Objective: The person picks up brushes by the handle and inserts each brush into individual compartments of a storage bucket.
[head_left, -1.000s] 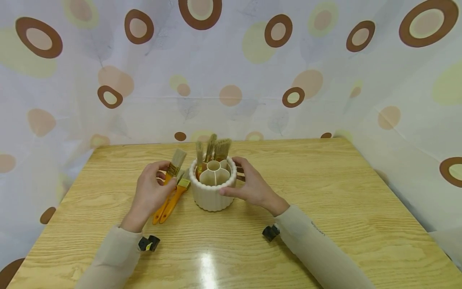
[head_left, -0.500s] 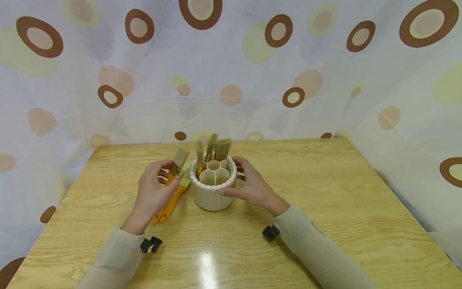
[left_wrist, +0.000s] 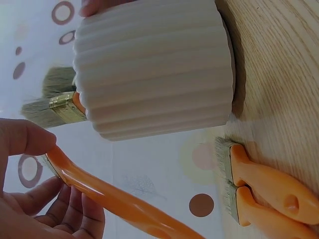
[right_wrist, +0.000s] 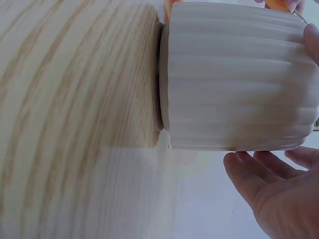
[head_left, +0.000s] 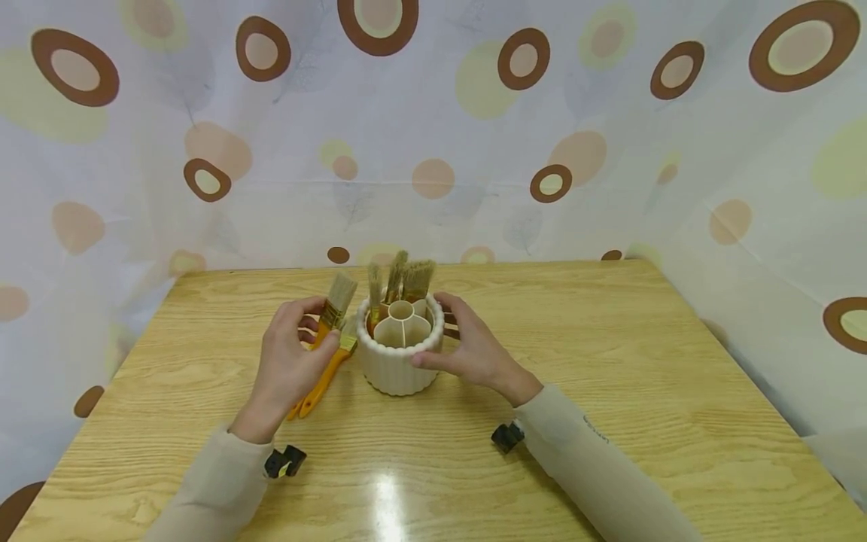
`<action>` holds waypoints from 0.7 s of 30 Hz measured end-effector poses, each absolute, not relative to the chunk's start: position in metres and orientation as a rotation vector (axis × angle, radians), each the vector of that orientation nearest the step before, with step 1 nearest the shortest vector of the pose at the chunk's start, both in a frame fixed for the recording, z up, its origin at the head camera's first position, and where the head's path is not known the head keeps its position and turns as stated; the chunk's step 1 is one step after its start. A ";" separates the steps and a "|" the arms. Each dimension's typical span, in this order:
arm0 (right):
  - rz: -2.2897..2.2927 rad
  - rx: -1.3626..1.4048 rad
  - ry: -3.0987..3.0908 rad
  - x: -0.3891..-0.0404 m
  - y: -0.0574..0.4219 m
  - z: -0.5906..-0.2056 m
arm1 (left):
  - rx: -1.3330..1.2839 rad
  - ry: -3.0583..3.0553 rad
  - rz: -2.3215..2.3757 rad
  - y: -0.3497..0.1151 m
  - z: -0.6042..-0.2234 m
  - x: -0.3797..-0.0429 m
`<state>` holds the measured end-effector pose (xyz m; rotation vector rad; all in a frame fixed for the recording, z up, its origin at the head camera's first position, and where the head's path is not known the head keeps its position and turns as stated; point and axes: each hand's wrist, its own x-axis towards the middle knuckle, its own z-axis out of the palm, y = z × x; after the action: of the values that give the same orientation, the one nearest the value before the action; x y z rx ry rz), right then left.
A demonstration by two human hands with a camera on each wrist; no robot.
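Observation:
My left hand (head_left: 287, 357) pinches an orange-handled paintbrush (left_wrist: 119, 201) near its metal band, between thumb and fingers. Its pale bristles point up, just left of a cream ribbed brush holder (head_left: 400, 373) with a beaded rim. From the right side my right hand (head_left: 484, 354) grips that holder, thumb at the front of the rim and fingers round the far side. Several paintbrushes (head_left: 418, 280) stand bristles up in its rear and left compartments; the front compartments and round centre tube show no brush.
Two more orange paintbrushes (left_wrist: 271, 181) lie side by side on the wooden table (head_left: 609, 376), left of the holder and partly behind my left hand in the head view. A patterned curtain (head_left: 433, 135) hangs behind the table and along its sides.
My left hand has shifted slightly right with the paintbrush, whose bristles are a little higher and nearer the holder. The right hand and the holder stay in place.

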<state>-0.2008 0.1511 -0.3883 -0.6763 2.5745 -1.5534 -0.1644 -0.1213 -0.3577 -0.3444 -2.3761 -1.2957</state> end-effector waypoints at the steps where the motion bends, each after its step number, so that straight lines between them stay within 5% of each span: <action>1: -1.554 -0.676 2.578 -0.201 0.151 -0.388 | -0.354 -2.367 -1.303 -0.121 -0.358 -0.164; 21: -1.557 -0.664 2.590 -0.199 0.149 -0.386 | -0.435 -2.221 -1.334 -0.115 -0.350 -0.155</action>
<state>-0.1987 0.1492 -0.3862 -0.6638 2.5897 -1.5567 -0.1555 -0.1154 -0.3499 -0.4350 -2.2206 -1.3343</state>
